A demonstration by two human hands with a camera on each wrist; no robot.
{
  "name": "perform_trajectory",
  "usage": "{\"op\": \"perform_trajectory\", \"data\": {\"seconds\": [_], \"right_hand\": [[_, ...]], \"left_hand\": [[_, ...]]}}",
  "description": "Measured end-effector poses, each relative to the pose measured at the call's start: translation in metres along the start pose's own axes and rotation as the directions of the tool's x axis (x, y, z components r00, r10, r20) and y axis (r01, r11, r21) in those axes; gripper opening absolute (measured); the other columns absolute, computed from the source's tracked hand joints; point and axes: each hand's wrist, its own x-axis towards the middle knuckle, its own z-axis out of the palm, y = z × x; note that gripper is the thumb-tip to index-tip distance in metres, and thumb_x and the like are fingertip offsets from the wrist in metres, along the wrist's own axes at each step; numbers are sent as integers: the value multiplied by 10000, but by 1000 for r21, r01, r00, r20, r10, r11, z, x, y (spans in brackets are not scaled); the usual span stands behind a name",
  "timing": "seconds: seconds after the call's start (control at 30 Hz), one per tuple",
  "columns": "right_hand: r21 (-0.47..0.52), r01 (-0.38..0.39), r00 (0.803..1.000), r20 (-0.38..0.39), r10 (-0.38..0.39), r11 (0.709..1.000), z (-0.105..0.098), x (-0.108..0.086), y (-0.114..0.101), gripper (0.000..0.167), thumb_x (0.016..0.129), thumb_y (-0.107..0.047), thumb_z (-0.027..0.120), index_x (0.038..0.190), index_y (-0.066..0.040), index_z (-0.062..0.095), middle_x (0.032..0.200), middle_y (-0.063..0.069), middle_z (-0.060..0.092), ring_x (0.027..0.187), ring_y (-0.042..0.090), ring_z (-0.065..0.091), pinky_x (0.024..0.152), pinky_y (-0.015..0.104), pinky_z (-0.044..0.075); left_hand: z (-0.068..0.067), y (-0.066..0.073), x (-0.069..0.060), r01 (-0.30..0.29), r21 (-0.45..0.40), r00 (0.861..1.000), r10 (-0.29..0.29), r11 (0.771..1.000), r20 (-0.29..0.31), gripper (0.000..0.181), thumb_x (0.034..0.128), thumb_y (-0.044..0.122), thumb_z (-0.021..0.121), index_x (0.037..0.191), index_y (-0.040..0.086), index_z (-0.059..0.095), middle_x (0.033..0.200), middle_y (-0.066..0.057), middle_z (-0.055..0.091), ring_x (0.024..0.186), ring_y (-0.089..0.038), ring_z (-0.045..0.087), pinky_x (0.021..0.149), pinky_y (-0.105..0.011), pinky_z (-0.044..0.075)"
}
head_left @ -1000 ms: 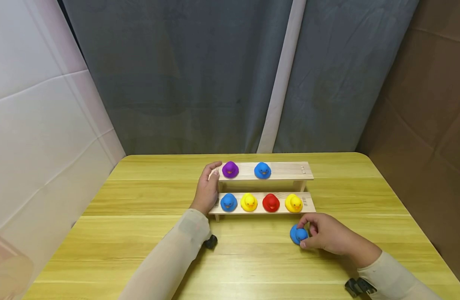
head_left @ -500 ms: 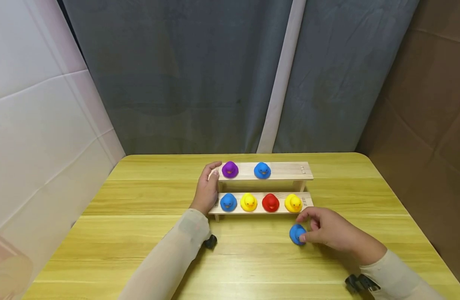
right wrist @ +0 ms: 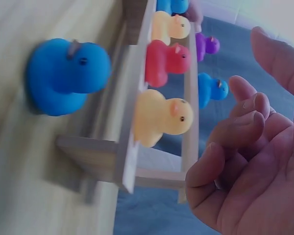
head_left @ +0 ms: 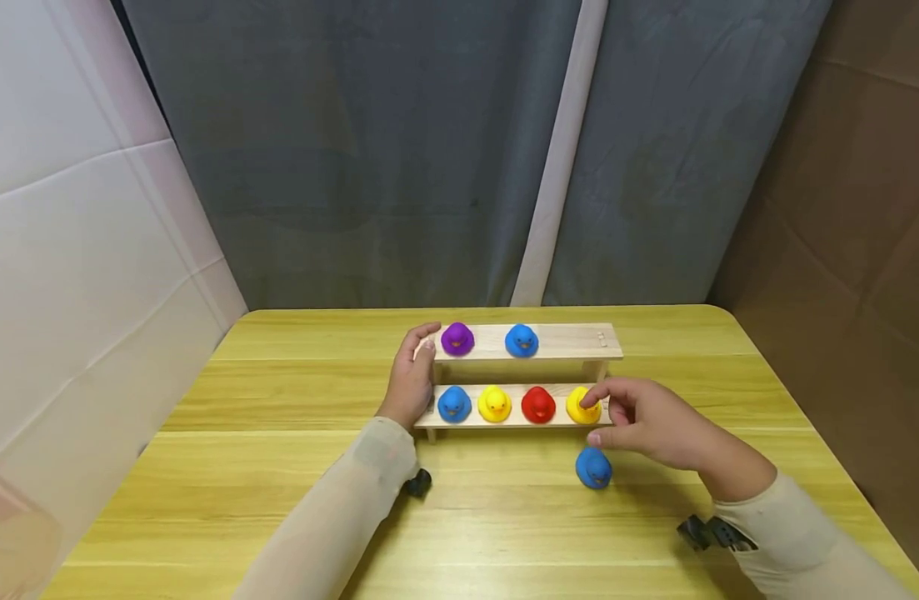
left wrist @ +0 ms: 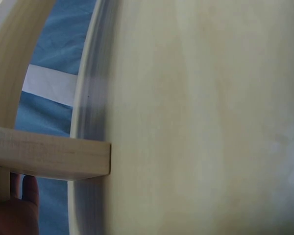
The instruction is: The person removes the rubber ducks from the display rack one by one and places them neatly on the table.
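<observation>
A two-tier wooden stand (head_left: 567,340) sits on the table, its left end held by my left hand (head_left: 410,383). In the left wrist view that hand (left wrist: 17,213) shows only partly behind a wooden leg. Fingers loosely bent and holding nothing, my right hand (head_left: 661,425) hovers at the lower tier's right end. It partly covers a yellow rubber duck (head_left: 576,408) in the head view; the right wrist view shows them apart. Just in front of the stand, a blue rubber duck (head_left: 594,468) rests on the table, below my right thumb.
On the lower tier stand a blue duck (head_left: 454,404), a yellow duck (head_left: 494,404) and a red duck (head_left: 538,405). The upper tier carries a purple duck (head_left: 457,339) and a blue duck (head_left: 521,341). A grey curtain (head_left: 354,167) hangs behind the table (head_left: 294,500).
My right hand has let go of the blue duck on the table and risen away toward the stand's lower right end. The left hand keeps its hold on the stand.
</observation>
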Motion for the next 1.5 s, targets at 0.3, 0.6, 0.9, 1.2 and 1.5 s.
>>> {"op": "perform_trajectory", "data": {"seconds": [0.3,0.6,0.9,1.2,1.5], "right_hand": [[-46,7,999,-53,-9,999,-5,20,-16,399,892,-187,853,1215,-21,688,717,21,471,615,163,440,519,264,361],[-59,-1,996,-92,-4,998,-1,46,-25,363,906,-192,843,1208,-64,688,721,30,479,630,192,451,536,268,375],[-63,-72,986,-155,62,995,3,73,-31,439,919,-206,829,1319,-100,683,749,57,491,609,205,434,490,254,339],[-47,-130,971,-206,118,990,8,88,-40,471,934,-253,813,1368,-149,664,813,71,505,674,234,463,526,263,358],[-46,-137,965,-231,123,989,11,96,-43,485,927,-260,820,1370,-147,657,831,77,508,658,235,467,526,262,364]], "left_hand": [[0,1,0,4,6,1000,-4,1000,6,397,1119,222,397,1464,106,557,1564,-93,513,1534,-288,376,1288,-539,222],[-1,1,0,5,1,1000,-5,1000,8,382,1119,223,405,1449,131,573,1564,-101,515,1534,-293,377,1290,-532,218],[-2,0,0,1,-2,1000,-1,1000,7,389,1118,218,404,1455,111,566,1565,-100,512,1534,-289,375,1290,-534,216],[0,0,0,-21,-16,1000,22,1000,6,386,1116,193,412,1450,74,565,1553,-116,518,1530,-290,376,1289,-529,217],[2,1,-1,-22,-12,1000,22,1000,5,396,1114,195,407,1457,73,560,1549,-115,526,1520,-295,394,1282,-530,237]]}}
